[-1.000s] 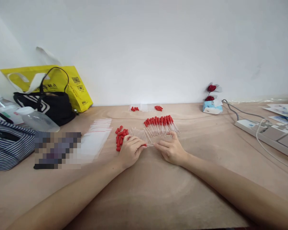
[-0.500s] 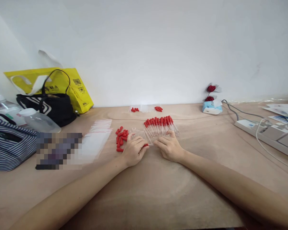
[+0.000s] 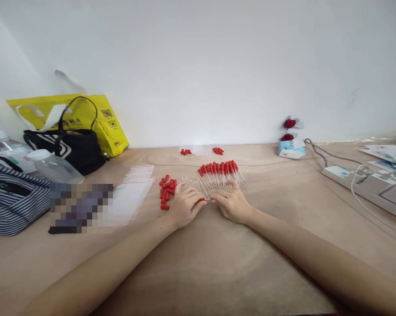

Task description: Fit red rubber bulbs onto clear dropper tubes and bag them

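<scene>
My left hand [image 3: 184, 207] is closed on a red rubber bulb [image 3: 201, 200], pinched between thumb and fingers. A thin clear tube [image 3: 208, 200] runs from the bulb to my right hand [image 3: 233, 204], whose fingertips pinch it. How far the tube sits inside the bulb is hidden. Several loose red bulbs [image 3: 166, 196] lie left of my left hand. Just beyond my fingers is a row of bare clear tubes [image 3: 191, 182]. Behind my right hand, several droppers [image 3: 222, 168] lie side by side, red bulbs pointing to the wall.
Clear zip bags [image 3: 132, 193] are stacked at left, beside a blurred dark item [image 3: 82, 210], a striped pouch [image 3: 16, 197] and a plastic bottle [image 3: 55, 166]. Black [image 3: 73, 151] and yellow bags [image 3: 114, 131] stand behind. A tissue pack [image 3: 291, 151] and power strip [image 3: 352, 184] are at right.
My right hand has shifted slightly left, so its fingertips are closer to my left hand and less of the tube shows between them. My left hand stays nearly still.
</scene>
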`<state>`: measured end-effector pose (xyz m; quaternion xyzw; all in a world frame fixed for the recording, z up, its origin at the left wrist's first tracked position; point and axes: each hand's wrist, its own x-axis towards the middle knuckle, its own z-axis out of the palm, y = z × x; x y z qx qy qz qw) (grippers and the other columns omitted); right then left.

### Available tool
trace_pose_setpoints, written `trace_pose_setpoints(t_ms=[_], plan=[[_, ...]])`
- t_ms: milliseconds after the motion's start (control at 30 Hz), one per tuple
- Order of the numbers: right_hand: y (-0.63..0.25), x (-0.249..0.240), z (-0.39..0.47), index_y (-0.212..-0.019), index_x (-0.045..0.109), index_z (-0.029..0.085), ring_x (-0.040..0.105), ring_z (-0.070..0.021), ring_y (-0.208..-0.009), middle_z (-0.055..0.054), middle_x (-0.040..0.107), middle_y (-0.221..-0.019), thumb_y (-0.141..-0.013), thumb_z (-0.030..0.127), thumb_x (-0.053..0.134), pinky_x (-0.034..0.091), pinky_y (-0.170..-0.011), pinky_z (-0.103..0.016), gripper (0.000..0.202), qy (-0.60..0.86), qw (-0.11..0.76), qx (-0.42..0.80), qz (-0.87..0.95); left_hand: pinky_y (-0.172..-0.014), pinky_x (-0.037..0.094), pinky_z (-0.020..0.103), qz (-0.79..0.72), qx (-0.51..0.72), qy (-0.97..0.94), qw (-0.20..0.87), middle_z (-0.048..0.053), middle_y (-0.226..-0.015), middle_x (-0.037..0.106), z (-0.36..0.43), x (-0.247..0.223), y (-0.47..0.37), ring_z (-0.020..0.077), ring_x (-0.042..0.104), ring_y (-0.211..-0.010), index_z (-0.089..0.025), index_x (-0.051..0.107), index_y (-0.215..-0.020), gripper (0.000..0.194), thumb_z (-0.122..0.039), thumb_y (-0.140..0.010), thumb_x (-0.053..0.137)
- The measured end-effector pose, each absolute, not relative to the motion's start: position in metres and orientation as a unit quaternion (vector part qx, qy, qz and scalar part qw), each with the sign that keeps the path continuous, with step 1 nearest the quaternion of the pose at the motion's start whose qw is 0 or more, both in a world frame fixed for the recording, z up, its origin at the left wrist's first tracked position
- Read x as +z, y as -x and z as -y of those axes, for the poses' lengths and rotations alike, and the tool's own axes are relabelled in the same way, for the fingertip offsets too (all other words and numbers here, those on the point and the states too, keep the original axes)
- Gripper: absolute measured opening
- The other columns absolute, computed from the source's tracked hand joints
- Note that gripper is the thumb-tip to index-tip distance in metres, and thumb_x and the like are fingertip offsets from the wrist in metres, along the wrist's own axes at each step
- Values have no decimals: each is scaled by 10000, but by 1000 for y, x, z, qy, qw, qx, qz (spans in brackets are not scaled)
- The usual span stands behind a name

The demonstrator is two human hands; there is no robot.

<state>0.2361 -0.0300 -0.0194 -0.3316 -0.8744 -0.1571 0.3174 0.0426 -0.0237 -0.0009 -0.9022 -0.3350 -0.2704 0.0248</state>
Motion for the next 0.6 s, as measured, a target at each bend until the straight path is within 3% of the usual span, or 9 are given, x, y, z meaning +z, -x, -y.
trace_pose_setpoints(t_ms=[167, 333, 433, 600], plan=[[-237, -17, 32, -835, 614, 207, 497, -129, -731, 0, 630, -735, -851, 290, 436, 190, -814, -358, 198, 344, 302, -160, 874, -964, 133, 444, 358, -270, 893, 31, -28, -773, 658, 24, -1, -36, 160, 551, -841, -221, 590, -758, 160, -293, -841, 473], [-237, -16, 31, -845, 622, 195, 481, -145, -738, -23, 620, -722, -825, 228, 450, 201, -753, -342, 176, 368, 287, -164, 869, -944, 182, 438, 391, -317, 861, 67, 15, -973, 635, 24, -3, -32, 199, 516, -947, -237, 585, -903, 151, -320, -824, 487], [-236, -16, 21, -887, 607, 189, 497, -155, -746, -35, 627, -730, -808, 227, 456, 204, -719, -323, 175, 459, 310, -131, 823, -918, 236, 434, 440, -335, 829, 81, 66, -1075, 589, 21, -3, -27, 238, 477, -1016, -212, 509, -1077, 315, -354, -796, 504], [-219, -10, -7, -903, 553, 175, 536, -170, -765, -24, 638, -727, -781, 247, 446, 211, -709, -307, 178, 625, 322, -42, 710, -911, 232, 458, 470, -315, 820, 91, 61, -1016, 601, 19, -2, -23, 251, 480, -1002, -214, 534, -1008, 256, -299, -767, 523]])
